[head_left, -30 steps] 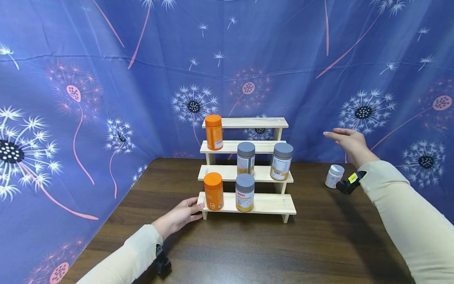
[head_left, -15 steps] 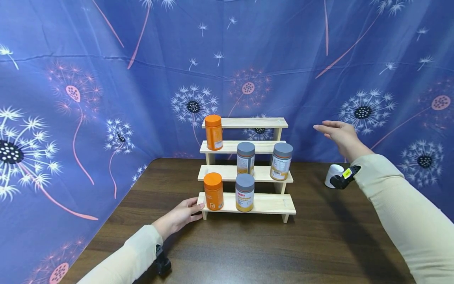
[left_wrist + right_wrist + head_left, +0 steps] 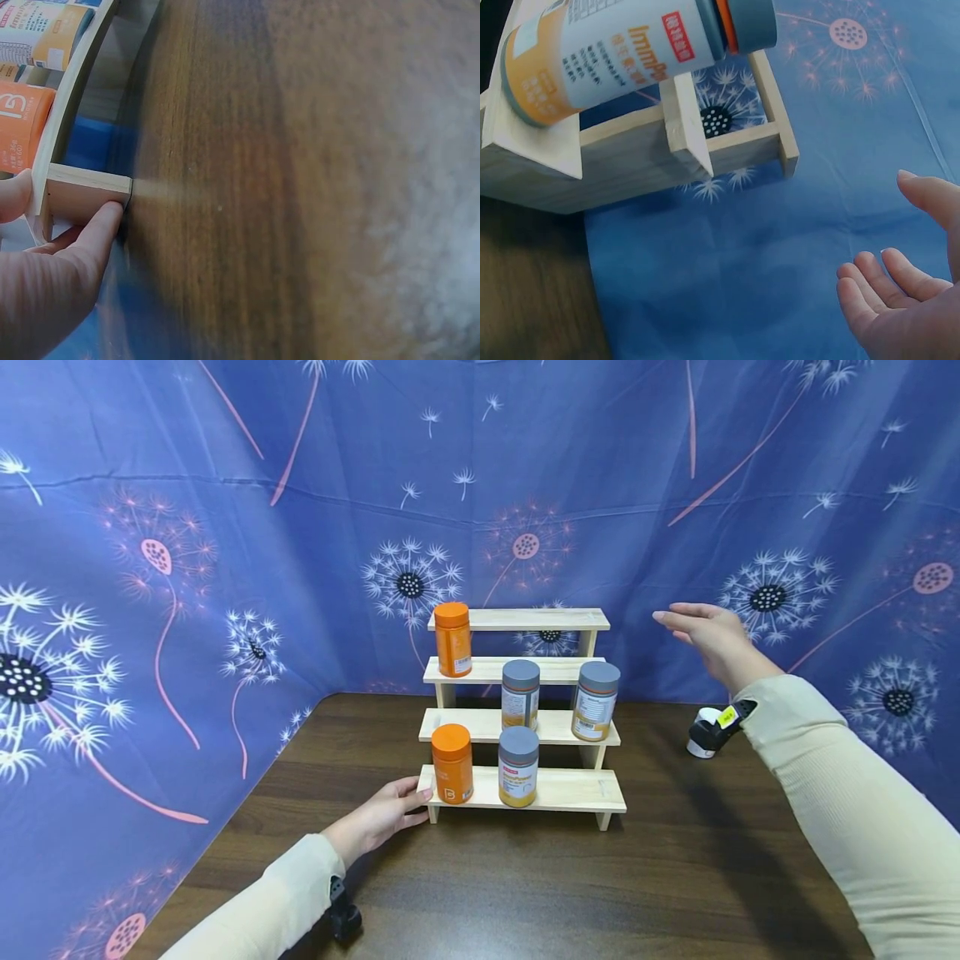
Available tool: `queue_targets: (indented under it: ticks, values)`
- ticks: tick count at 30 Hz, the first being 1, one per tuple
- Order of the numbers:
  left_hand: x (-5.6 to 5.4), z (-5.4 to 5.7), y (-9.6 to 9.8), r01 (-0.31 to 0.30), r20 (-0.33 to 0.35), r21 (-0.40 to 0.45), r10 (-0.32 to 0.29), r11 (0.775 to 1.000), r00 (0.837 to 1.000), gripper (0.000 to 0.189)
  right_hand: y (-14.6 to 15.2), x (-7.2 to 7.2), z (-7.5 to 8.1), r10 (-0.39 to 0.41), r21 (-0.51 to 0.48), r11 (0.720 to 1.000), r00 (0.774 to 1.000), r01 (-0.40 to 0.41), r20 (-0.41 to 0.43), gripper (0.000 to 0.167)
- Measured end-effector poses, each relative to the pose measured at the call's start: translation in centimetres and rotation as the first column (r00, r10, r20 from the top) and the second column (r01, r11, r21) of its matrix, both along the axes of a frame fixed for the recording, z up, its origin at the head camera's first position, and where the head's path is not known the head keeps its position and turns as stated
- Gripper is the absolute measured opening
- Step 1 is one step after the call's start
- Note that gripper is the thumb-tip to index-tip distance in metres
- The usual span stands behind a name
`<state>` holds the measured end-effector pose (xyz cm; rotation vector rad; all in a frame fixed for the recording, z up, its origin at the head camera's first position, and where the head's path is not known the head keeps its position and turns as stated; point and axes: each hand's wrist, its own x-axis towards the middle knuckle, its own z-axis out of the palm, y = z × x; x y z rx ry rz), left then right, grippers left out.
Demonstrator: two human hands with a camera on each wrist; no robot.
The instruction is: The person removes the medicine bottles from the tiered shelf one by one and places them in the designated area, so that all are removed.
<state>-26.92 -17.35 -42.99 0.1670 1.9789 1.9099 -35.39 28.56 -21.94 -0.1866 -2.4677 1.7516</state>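
A wooden four-step display shelf [image 3: 577, 787] stands on the table. My left hand [image 3: 381, 817] grips the left end of its lowest step; in the left wrist view the thumb [image 3: 13, 196] lies by the step's edge and a finger touches the leg [image 3: 88, 196]. Orange jars [image 3: 452, 764] and grey-lidded jars [image 3: 517, 772] stand upright on the steps. To the right of the shelf, my right hand [image 3: 712, 639] hangs in the air, holding nothing, fingers relaxed and thumb apart. In the right wrist view a grey-lidded jar [image 3: 622, 56] is nearest, apart from the hand.
A white bottle [image 3: 701, 751] stands on the brown table [image 3: 525, 885] at the back right, partly hidden by the right wrist camera [image 3: 712, 732]. Blue dandelion-print cloth [image 3: 637, 485] hangs behind the table and along its left side.
My right hand has moved left and up, closer to the shelf, and its wrist camera now covers part of the white bottle. The left hand, shelf and jars have stayed put.
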Motion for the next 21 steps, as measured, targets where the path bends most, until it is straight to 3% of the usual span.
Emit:
queue_targets:
  ticks: [7, 18, 21]
  values:
    - [0.3, 0.0, 0.2, -0.015, -0.003, 0.002, 0.015, 1.000, 1.000, 0.056, -1.0, -0.3, 0.5, 0.015, 0.011, 1.000, 1.000, -0.015, -0.020, 0.092]
    - [0.6, -0.1, -0.1, 0.045, -0.078, -0.011, -0.046, 0.999, 0.996, 0.072, -3.9, -0.4, 1.6, 0.050, 0.048, 0.998, 0.997, -0.048, -0.060, 0.084]
    - [0.6, 0.1, 0.0, 0.036, -0.068, -0.011, -0.037, 0.999, 0.997, 0.067, -4.5, -0.4, 2.0, 0.058, 0.048, 0.997, 0.996, -0.055, -0.069, 0.082]
